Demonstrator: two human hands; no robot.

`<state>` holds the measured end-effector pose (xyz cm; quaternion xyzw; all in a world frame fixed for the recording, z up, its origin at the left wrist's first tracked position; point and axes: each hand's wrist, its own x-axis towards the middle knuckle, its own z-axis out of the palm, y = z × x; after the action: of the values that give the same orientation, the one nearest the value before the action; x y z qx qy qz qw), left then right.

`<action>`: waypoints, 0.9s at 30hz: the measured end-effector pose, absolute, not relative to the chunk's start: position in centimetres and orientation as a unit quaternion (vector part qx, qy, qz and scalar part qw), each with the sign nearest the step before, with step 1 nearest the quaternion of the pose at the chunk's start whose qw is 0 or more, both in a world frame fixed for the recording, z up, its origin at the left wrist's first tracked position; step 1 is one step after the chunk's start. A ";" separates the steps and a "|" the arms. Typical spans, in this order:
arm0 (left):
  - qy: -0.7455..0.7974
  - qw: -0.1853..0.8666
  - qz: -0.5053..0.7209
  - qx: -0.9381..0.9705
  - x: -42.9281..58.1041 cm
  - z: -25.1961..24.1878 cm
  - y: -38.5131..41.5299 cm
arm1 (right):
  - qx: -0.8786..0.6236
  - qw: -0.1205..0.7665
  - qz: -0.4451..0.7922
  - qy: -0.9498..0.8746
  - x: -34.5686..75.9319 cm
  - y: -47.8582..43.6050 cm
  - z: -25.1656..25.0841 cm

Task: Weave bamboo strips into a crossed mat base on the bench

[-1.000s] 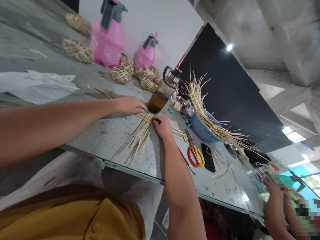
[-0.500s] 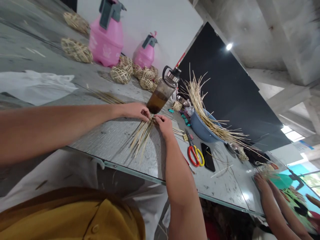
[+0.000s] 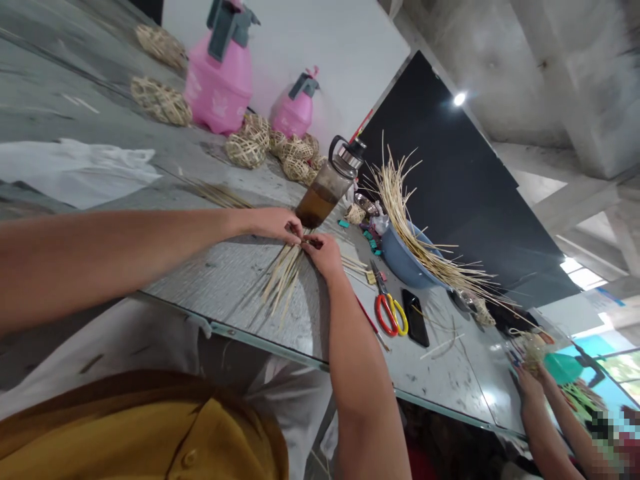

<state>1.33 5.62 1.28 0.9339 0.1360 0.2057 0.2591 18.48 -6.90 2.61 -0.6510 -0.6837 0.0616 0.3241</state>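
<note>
Left hand [image 3: 273,223]: frame centre, fingertips pinched on the top of the bamboo strips [image 3: 284,273].
Right hand [image 3: 326,253]: just right of the left hand, touching the same end.
Bamboo strips: fan down toward the table edge [image 3: 260,339].
Bottle [image 3: 327,187]: brown liquid, just above the hands.
Scissors [image 3: 387,307]: right of centre, beside a black phone [image 3: 416,308].
Blue basin [image 3: 405,260]: holds long strips.
Pink sprayers [image 3: 223,73]: upper left.
Another person's hand [image 3: 530,387]: lower right.

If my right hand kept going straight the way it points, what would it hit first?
Probably the left hand: the right hand points up-left over the strips, fingertips almost meeting. Just past them stands the bottle; depth is unclear.
</note>
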 end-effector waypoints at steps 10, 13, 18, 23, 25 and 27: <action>0.158 0.238 0.216 0.934 1.8 0.7 5.6 | -0.646 0.333 0.073 -0.683 18.6 -6.8 2.4; 0.149 0.241 0.210 0.936 1.8 0.9 5.5 | -0.649 0.337 0.070 -0.679 18.5 -6.9 2.4; 0.134 0.261 0.203 0.934 1.6 1.2 5.3 | -0.655 0.318 0.056 -0.683 18.3 -7.1 2.6; 0.120 0.272 0.193 0.935 1.3 1.7 5.2 | -0.658 0.360 0.084 -0.656 18.3 -7.2 2.7; 0.125 0.264 0.187 0.938 1.3 1.8 5.2 | -0.665 0.395 0.093 -0.627 18.4 -7.1 2.7; 0.131 0.251 0.177 0.943 1.3 1.8 5.3 | -0.671 0.427 0.090 -0.600 18.5 -7.1 2.7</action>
<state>1.26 5.30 1.81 0.9427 0.1312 0.1773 0.2505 18.47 -7.10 2.68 -0.6708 -0.5998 0.0896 0.4269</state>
